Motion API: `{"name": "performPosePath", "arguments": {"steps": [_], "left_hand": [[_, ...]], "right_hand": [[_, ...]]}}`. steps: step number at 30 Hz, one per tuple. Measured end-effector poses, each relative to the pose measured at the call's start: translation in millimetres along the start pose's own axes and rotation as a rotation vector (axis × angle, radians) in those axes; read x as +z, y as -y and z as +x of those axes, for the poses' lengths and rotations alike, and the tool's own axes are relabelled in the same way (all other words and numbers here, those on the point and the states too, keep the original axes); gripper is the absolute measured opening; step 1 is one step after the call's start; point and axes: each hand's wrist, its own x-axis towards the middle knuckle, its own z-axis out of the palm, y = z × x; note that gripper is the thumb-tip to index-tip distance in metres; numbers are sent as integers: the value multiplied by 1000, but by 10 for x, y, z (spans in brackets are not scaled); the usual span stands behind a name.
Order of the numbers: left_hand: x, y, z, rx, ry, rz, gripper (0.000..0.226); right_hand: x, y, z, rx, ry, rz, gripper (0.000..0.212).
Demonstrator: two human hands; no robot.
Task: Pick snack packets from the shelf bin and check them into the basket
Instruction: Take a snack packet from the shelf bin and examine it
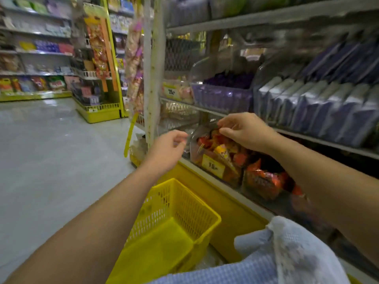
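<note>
- Head view: the snack packets (220,149), crinkly and glossy in red, orange and yellow, lay heaped in a clear, curved plastic bin (193,152) on the low shelf (256,207). A yellow price tag (212,165) was on the bin's front.
- The right hand (244,131) reached over the bin's top with its fingers curled close together at the topmost packets. Motion blur hid whether they pinched one.
- The left hand (168,149) hovered just beside the bin, fingers loosely curled and apart, holding nothing.
- The yellow plastic basket (184,203), rectangular with lattice walls, stood on the floor (51,150) below the bin. Its near end was hidden behind a pale blue, waffle-textured cloth (297,253).
</note>
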Motion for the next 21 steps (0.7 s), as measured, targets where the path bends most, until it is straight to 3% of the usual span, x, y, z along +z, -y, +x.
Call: {"name": "performPosePath", "arguments": {"steps": [4, 8, 13, 17, 21], "left_hand": [[-2, -576, 360, 181, 7, -4, 16], [134, -896, 667, 314, -5, 59, 18], [432, -1102, 1015, 464, 70, 170, 26], [632, -1163, 1240, 554, 111, 224, 37], [738, -1073, 1368, 643, 117, 217, 34]], "right_hand": [[-667, -6, 141, -32, -219, -102, 18], [-1052, -278, 334, 17, -270, -253, 15], [-1233, -705, 619, 102, -89, -451, 22], [-1183, -874, 824, 74, 111, -464, 25], [-1145, -955, 967, -3, 175, -471, 22]]}}
